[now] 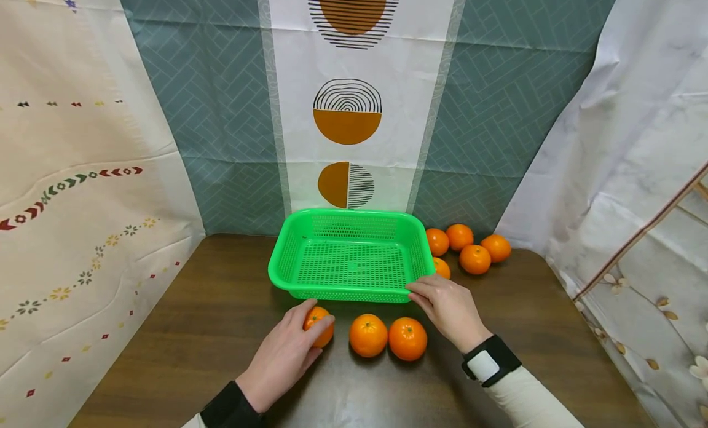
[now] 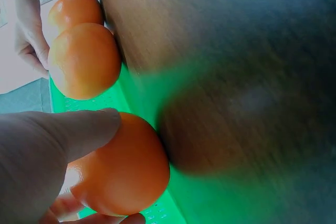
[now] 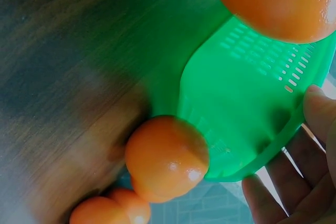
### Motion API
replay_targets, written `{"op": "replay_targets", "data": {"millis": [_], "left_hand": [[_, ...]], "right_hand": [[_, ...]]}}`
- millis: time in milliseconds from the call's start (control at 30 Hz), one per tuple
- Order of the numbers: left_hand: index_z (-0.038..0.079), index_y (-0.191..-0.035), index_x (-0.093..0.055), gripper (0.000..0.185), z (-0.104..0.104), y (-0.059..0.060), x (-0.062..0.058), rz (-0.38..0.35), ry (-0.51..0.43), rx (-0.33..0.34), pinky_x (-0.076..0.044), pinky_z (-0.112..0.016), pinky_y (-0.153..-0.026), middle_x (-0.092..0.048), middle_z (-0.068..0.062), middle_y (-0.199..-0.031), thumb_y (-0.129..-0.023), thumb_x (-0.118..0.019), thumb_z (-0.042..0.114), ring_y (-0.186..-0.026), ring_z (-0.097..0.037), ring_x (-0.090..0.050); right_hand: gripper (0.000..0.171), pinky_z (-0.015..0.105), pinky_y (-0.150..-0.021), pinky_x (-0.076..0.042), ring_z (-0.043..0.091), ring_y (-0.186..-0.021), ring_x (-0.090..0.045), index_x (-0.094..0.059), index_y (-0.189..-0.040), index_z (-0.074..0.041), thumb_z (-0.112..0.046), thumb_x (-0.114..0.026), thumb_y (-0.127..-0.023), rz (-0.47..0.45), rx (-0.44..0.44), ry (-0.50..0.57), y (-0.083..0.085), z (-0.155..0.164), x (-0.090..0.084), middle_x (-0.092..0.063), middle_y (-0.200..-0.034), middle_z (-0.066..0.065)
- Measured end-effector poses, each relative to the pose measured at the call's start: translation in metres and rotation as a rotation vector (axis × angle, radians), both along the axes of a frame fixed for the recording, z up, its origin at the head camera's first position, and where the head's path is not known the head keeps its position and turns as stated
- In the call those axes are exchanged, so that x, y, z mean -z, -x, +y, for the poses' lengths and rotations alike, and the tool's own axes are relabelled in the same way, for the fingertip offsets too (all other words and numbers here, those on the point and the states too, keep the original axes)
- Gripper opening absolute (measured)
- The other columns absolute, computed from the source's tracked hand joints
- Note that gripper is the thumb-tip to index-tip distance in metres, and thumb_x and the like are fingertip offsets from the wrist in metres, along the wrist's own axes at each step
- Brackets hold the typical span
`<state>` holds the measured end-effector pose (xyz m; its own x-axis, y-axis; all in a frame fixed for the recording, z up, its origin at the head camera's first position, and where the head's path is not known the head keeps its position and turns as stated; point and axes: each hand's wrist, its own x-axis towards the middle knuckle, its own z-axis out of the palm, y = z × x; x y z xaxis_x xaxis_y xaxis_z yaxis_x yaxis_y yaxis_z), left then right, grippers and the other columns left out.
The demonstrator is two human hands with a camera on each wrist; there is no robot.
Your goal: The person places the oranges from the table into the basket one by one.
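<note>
My left hand (image 1: pixel 283 353) has its thumb and fingers around an orange (image 2: pixel 128 169) on the table, in front of the basket's left part. With thumb and fingertips, my right hand (image 1: pixel 452 310) pinches the rim of a green plastic basket (image 1: pixel 354 294) at its front right corner. The basket has perforated sides and floor, and no fruit lies in it. Between the hands, two more oranges (image 1: pixel 368 336) stand side by side just in front of the basket. In the right wrist view, the right thumb is inside the rim and the fingers outside.
Several oranges (image 1: pixel 474 259) lie on the wooden table (image 1: pixel 221 299) beside the basket's right end, one partly hidden by its corner. A patterned cloth (image 1: pixel 232 108) hangs behind the table, with light cloths (image 1: pixel 636 139) at both sides.
</note>
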<state>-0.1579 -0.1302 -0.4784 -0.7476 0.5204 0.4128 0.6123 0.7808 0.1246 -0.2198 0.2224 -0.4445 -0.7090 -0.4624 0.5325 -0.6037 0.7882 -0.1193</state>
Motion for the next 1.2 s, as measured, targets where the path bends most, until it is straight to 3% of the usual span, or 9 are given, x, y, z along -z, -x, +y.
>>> {"op": "replay_targets", "data": {"millis": [200, 333, 600, 767, 967, 1200], "left_hand": [[0.025, -0.131, -0.062, 0.06, -0.001, 0.002, 0.001, 0.005, -0.001, 0.013, -0.055, -0.042, -0.092, -0.05, -0.014, -0.137, -0.078, -0.09, 0.022, -0.12, -0.031, -0.051], [0.026, -0.131, -0.062, 0.059, 0.0, 0.001, -0.005, 0.002, -0.009, 0.016, -0.055, -0.041, -0.092, -0.051, -0.014, -0.136, -0.078, -0.09, 0.023, -0.119, -0.03, -0.051], [0.026, -0.133, -0.06, 0.063, 0.005, -0.004, -0.033, 0.037, -0.038, 0.045, -0.055, -0.04, -0.09, -0.049, -0.012, -0.137, -0.078, -0.09, 0.022, -0.12, -0.029, -0.05], [0.024, -0.133, -0.06, 0.063, 0.005, 0.0, -0.055, 0.084, -0.092, 0.073, -0.057, -0.043, -0.089, -0.049, -0.014, -0.137, -0.077, -0.09, 0.02, -0.12, -0.03, -0.051], [0.021, -0.133, -0.061, 0.061, 0.002, 0.018, -0.077, 0.131, -0.104, 0.067, -0.056, -0.044, -0.09, -0.049, -0.016, -0.137, -0.079, -0.089, 0.02, -0.118, -0.033, -0.051], [0.02, -0.134, -0.062, 0.062, -0.003, 0.046, -0.083, 0.119, -0.073, 0.001, -0.058, -0.045, -0.084, -0.049, -0.018, -0.138, -0.079, -0.089, 0.021, -0.117, -0.037, -0.052]], "right_hand": [[0.023, 0.037, -0.077, -0.059, 0.013, -0.094, -0.068, -0.078, -0.11, -0.019, -0.022, -0.081, -0.088, 0.003, 0.001, 0.005, 0.0, 0.001, 0.001, -0.072, -0.102, -0.007], [0.023, 0.037, -0.077, -0.059, 0.012, -0.093, -0.067, -0.078, -0.11, -0.019, -0.022, -0.081, -0.087, 0.006, -0.002, 0.005, 0.001, 0.002, 0.001, -0.072, -0.102, -0.007], [0.021, 0.034, -0.075, -0.059, 0.01, -0.091, -0.066, -0.078, -0.108, -0.021, -0.024, -0.081, -0.088, -0.004, 0.009, -0.003, -0.001, 0.002, -0.001, -0.071, -0.1, -0.009], [0.021, 0.034, -0.076, -0.059, 0.011, -0.091, -0.066, -0.078, -0.11, -0.02, -0.027, -0.079, -0.09, 0.001, 0.0, -0.01, 0.0, 0.002, -0.001, -0.072, -0.101, -0.009], [0.021, 0.034, -0.075, -0.059, 0.011, -0.09, -0.067, -0.078, -0.109, -0.02, -0.023, -0.081, -0.088, 0.011, 0.006, 0.001, 0.0, 0.002, -0.002, -0.072, -0.099, -0.009], [0.021, 0.034, -0.074, -0.059, 0.011, -0.09, -0.066, -0.078, -0.108, -0.02, -0.022, -0.081, -0.088, -0.004, 0.013, -0.004, -0.001, 0.002, 0.0, -0.071, -0.1, -0.009]]}}
